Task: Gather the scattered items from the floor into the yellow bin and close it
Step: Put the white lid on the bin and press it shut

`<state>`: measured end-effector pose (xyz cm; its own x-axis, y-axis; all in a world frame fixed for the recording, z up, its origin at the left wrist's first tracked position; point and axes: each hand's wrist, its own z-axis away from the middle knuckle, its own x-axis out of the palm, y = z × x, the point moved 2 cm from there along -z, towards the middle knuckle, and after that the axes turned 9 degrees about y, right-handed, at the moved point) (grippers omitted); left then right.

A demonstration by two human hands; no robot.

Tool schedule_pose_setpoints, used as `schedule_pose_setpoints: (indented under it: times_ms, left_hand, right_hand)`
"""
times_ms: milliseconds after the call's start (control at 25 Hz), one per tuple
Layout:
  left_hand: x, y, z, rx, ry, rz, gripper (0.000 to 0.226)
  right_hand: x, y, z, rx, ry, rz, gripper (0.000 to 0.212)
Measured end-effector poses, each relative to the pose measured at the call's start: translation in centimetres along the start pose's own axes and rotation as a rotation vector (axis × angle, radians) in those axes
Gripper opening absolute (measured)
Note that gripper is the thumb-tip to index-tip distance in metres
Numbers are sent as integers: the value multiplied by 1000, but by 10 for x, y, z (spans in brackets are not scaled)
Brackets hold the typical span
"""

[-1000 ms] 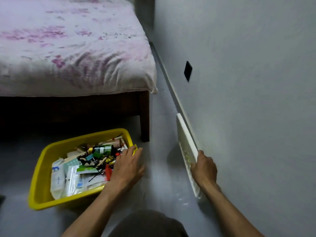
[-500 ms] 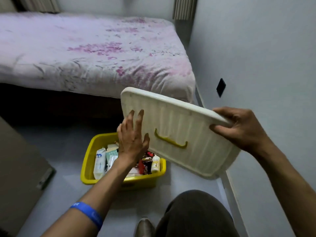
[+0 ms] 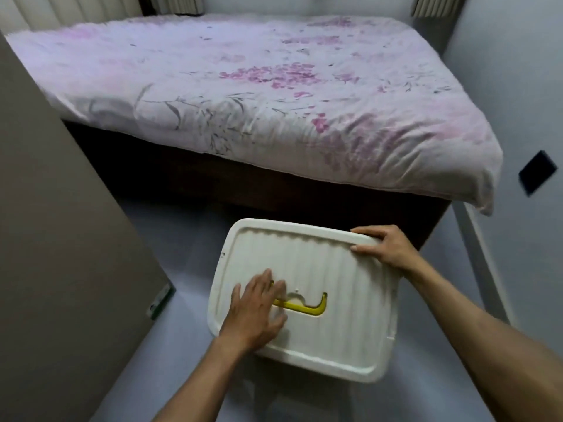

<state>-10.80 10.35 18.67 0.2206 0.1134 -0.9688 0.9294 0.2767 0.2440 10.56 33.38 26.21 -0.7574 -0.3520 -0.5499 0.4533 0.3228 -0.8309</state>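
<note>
Here, left hand point(image 3: 257, 309) flat on white lid point(image 3: 335, 330), right hand point(image 3: 384, 245) gripping its corner

I see 2 bare forearms, no sleeves reaching either wrist; my left hand point(image 3: 257, 309) and right hand point(image 3: 385, 246) wear no gloves, rings or watch.

lid point(image 3: 335, 269): cream white, ribbed with vertical grooves
lid handle point(image 3: 307, 307): yellow
bedsheet point(image 3: 243, 86): pale pink-white, purple-pink flower clusters, grey-green stems and leaves
bed frame point(image 3: 274, 190): dark brown
floor point(image 3: 182, 245): pale blue-grey
wall plate point(image 3: 537, 172): black
</note>
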Motion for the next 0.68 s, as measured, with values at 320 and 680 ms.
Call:
schedule_pose_setpoints:
  times_ms: [320,680]
  left_hand:
    - [79,-12,-24,-68,-236,-38,84]
    - [93,33,-26,-128,-218,9,82]
  right_hand:
    - [122,62,27,-26,-39,737,61]
    - [101,120,66,53,-16,851,55]
